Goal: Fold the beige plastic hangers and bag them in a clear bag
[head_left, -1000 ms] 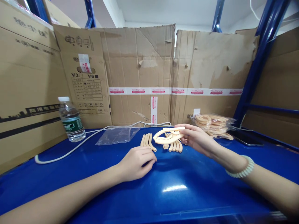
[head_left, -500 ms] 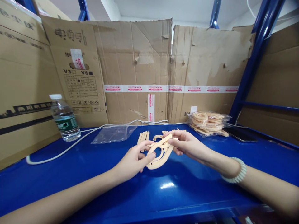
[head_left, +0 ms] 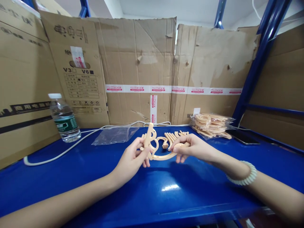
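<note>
Both my hands hold one beige curved plastic piece (head_left: 159, 151) a little above the blue shelf surface (head_left: 152, 186). My left hand (head_left: 133, 158) pinches its left end, where a straight bar stands upright. My right hand (head_left: 187, 148) grips its right end with closed fingers. Just behind the hands, several loose beige curved strips (head_left: 172, 137) lie on the shelf.
A clear plastic bag (head_left: 114, 134) lies behind at the left, with a water bottle (head_left: 63, 118) and a white cable (head_left: 68, 147) further left. A bag of beige parts (head_left: 211, 125) and a dark phone (head_left: 243, 136) sit at the right. Cardboard boxes (head_left: 142, 69) wall the back.
My left hand rose from the shelf and took the left end of the beige piece. Both hands then turned the piece so one end points up.
</note>
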A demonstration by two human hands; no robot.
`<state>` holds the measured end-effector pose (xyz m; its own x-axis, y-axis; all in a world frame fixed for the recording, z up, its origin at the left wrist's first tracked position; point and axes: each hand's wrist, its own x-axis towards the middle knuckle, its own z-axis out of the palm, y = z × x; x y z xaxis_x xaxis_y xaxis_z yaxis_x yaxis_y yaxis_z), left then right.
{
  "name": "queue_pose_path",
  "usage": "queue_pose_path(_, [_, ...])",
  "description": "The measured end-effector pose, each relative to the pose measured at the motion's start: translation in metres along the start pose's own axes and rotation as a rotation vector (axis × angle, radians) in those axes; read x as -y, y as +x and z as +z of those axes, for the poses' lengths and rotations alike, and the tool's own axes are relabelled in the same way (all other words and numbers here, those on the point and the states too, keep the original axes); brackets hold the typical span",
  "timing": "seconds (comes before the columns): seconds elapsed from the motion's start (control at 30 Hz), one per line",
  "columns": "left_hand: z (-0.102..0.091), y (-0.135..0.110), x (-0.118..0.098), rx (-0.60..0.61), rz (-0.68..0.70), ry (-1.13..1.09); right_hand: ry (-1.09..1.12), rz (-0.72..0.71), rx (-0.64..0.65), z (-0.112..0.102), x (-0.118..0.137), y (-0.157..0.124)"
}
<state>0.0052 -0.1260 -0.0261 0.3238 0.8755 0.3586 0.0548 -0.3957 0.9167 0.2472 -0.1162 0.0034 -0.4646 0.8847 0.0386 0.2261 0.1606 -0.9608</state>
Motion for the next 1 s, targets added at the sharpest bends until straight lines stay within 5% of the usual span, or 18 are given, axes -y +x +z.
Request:
queue_pose_path(0.33, [-0.004, 0.004, 0.001, -0.045, -0.007, 0.015, -0.004, -0.102, -0.144, -0.012, -0.007, 0.011])
queue_pose_path(0.6, [-0.004, 0.0, -0.005, -0.053, -0.065, 0.198, 0.324, -0.079, -0.005, -0.01, -0.013, 0.011])
queue_pose_path(0.8, [-0.003, -0.002, -0.01, 0.25, -0.052, 0.099, 0.297, -0.212, -0.054, 0.011, -0.012, 0.008])
queue_pose_path(1.0, [0.0, -0.002, -0.008, 0.438, -0.31, -0.062, 0.072, -0.431, -0.061, 0.019, -0.013, 0.003])
